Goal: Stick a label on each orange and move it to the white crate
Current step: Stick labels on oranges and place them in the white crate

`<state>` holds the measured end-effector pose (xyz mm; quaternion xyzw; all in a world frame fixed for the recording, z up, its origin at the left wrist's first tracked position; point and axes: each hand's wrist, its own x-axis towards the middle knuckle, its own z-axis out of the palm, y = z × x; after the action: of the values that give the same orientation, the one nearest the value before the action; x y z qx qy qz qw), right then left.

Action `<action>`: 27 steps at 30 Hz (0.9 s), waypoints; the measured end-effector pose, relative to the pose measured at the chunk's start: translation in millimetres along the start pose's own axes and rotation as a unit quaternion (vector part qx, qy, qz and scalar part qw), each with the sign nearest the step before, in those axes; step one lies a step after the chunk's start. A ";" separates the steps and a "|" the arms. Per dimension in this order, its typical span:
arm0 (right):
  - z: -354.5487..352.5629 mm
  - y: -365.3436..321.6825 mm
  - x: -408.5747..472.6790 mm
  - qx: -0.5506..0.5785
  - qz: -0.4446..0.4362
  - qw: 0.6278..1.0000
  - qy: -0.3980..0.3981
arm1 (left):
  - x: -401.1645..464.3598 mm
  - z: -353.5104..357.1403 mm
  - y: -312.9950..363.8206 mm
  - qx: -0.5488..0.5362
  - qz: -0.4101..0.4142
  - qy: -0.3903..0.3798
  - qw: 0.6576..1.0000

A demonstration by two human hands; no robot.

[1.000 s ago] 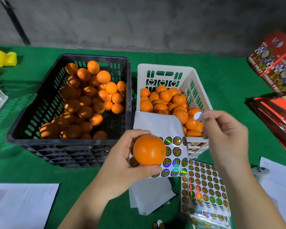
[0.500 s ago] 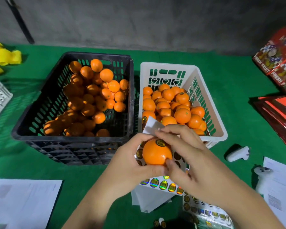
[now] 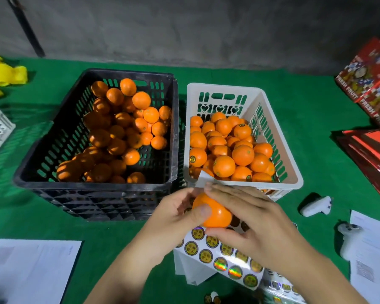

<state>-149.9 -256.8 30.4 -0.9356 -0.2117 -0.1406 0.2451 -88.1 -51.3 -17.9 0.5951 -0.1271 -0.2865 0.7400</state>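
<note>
A: Surface?
B: Green mat [image 3: 316, 132]; red boxes [image 3: 369, 84] read "FRESH FRUIT".
A: Hands?
B: Left hand [image 3: 176, 213] grips the orange [image 3: 217, 212] just before the white crate [image 3: 279, 128]. Right hand [image 3: 257, 224] lies over it, thumb beneath; label sheet [image 3: 217, 257] below.

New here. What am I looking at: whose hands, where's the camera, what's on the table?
No robot: one wide camera on a person's head, looking down at their bare hands. The left hand grips an orange; the right hand lies over it, thumb underneath. On the green cloth stand a black crate of oranges and a white crate of oranges, several visibly labelled. Under the hands lies a sticker sheet of round labels. Papers lie near left, two small white devices right, red boxes far right.
</note>
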 end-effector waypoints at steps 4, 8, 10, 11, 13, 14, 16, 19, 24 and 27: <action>-6.9 29.0 23.8 0.027 0.086 0.994 0.064 | 6.5 -13.5 -3.0 0.061 -0.012 0.083 0.995; -0.1 82.2 74.1 -0.028 0.161 0.984 0.064 | 9.3 -27.0 -14.5 0.064 0.003 0.106 0.992; 9.7 109.9 96.9 -0.048 0.164 0.983 0.059 | 8.4 -28.6 -18.5 0.023 0.016 0.082 0.996; 13.9 119.9 105.0 -0.053 0.175 0.982 0.042 | 7.8 -29.4 -20.1 0.025 0.019 0.079 0.996; 26.7 127.9 109.2 -0.025 0.214 0.977 0.005 | 7.2 -31.1 -20.8 0.049 0.031 0.068 0.996; 34.5 127.1 104.4 0.016 0.238 0.971 0.012 | 6.7 -32.4 -20.2 0.064 0.039 0.057 0.996; 48.4 111.5 86.8 0.156 0.311 0.934 0.084 | 6.3 -36.9 -17.6 0.087 0.057 0.054 0.993; 56.3 89.6 64.5 0.328 0.380 0.863 0.049 | 5.9 -41.5 -11.0 0.107 0.062 0.092 0.988; 50.1 94.1 56.0 0.396 0.318 0.858 -0.069 | 14.4 -32.0 -6.4 0.102 0.053 0.161 0.980; 49.7 114.1 58.0 0.502 0.346 0.790 0.064 | 18.5 -30.3 5.1 0.138 0.036 0.145 0.979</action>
<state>-38.4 -302.2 -35.7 -0.6806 0.1020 0.0198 0.7253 -55.9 -36.8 -23.8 0.7220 -0.0782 -0.1501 0.6709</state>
